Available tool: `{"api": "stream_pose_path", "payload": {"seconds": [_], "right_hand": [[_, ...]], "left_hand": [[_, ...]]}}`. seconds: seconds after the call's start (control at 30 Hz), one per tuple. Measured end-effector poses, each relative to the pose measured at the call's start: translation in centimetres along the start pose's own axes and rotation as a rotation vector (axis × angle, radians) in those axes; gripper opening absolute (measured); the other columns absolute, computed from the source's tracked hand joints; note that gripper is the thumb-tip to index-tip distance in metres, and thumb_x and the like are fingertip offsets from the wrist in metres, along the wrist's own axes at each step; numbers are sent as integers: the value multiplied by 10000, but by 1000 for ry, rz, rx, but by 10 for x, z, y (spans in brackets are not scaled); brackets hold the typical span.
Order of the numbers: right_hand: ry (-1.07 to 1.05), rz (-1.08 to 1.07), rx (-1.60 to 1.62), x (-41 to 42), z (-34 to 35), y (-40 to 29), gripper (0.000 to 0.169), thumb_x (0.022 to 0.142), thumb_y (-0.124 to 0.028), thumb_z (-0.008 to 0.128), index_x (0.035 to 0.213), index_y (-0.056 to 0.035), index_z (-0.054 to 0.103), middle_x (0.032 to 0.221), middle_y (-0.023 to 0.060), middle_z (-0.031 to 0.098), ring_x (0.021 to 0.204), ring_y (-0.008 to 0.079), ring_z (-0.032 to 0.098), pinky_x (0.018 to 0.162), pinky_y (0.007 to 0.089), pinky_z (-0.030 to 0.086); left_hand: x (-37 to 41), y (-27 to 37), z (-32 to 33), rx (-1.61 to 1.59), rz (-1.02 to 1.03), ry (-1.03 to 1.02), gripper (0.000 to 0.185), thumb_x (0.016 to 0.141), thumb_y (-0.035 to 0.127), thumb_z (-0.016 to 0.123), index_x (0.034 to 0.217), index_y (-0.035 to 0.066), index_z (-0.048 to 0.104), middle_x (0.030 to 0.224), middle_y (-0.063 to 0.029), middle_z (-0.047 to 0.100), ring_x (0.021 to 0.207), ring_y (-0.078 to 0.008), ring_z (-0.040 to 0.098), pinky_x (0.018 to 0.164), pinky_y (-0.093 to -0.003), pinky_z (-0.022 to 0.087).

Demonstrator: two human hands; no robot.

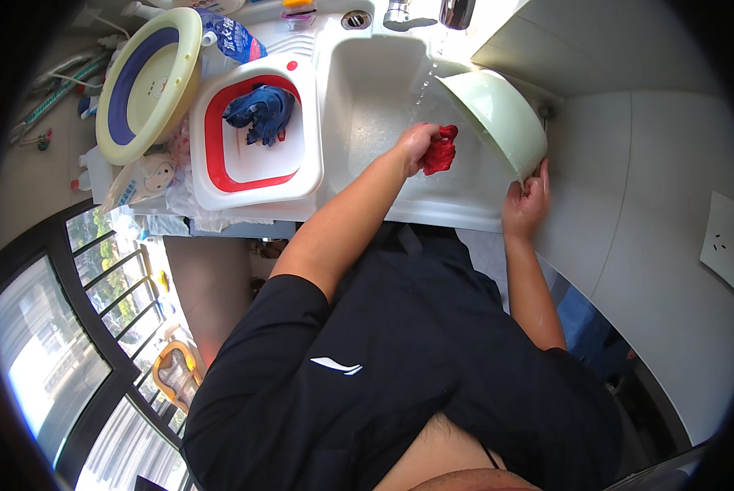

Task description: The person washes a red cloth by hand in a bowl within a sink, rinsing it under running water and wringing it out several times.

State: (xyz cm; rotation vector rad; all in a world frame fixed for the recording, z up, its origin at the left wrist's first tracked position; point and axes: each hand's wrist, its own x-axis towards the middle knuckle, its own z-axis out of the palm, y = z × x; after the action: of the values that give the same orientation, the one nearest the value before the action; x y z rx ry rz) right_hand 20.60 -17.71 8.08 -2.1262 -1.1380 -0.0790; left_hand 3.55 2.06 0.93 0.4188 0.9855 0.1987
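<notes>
Over the white sink (373,110), my left hand (417,147) grips a bunched wet red cloth (440,151). My right hand (527,199) holds the lower rim of a pale green plastic basin (502,110), which is tipped steeply on its side over the sink's right part. Water drips off its rim by my fingers. Drops of water fall from the chrome faucet (403,17) between the basin and the cloth. Left of the sink, a crumpled dark blue cloth (261,113) lies in a white and red collapsible tub (309,153).
A yellow and purple basin (189,80) leans at the counter's left, beside a blue detergent pouch (229,34) and plastic bags (143,181). A tiled wall (587,159) stands close on the right. The sink's front edge (440,215) lies right before my body.
</notes>
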Motion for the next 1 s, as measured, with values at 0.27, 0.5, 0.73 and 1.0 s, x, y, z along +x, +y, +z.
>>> {"api": "stream_pose_path", "payload": {"seconds": [0.27,0.5,0.73,1.0], "right_hand": [[-456,900,433,-15,93,9,376,874,-117,640,1227,-22,552,1133,128,666,961,266,693,786,415,583],[-433,1063,562,-7,130,12,552,924,-205,633,1427,-31,490,1293,160,625,1140,286,645,976,468,527],[-717,1473,1730,24,76,-53,717,1015,-644,457,1390,-41,561,1406,138,577,1288,299,569,1091,488,466],[-693,1098,2303,37,79,3,581,1074,-516,380,1315,-53,635,1286,148,691,1173,314,667,1046,439,529]], "left_hand": [[-20,1,-19,-150,29,-114,338,904,130,496,1194,41,642,1107,-126,694,1015,-281,692,907,-466,571],[-41,2,-3,-127,182,51,321,978,319,616,1135,43,666,990,-95,726,896,-272,717,850,-432,590],[-53,-9,50,1251,1098,328,195,855,315,734,999,184,727,899,-62,720,922,-284,694,1065,-599,437],[-70,21,103,1614,1632,-170,198,777,317,795,875,155,737,1133,-36,765,1182,-267,678,1168,-640,399]]}}
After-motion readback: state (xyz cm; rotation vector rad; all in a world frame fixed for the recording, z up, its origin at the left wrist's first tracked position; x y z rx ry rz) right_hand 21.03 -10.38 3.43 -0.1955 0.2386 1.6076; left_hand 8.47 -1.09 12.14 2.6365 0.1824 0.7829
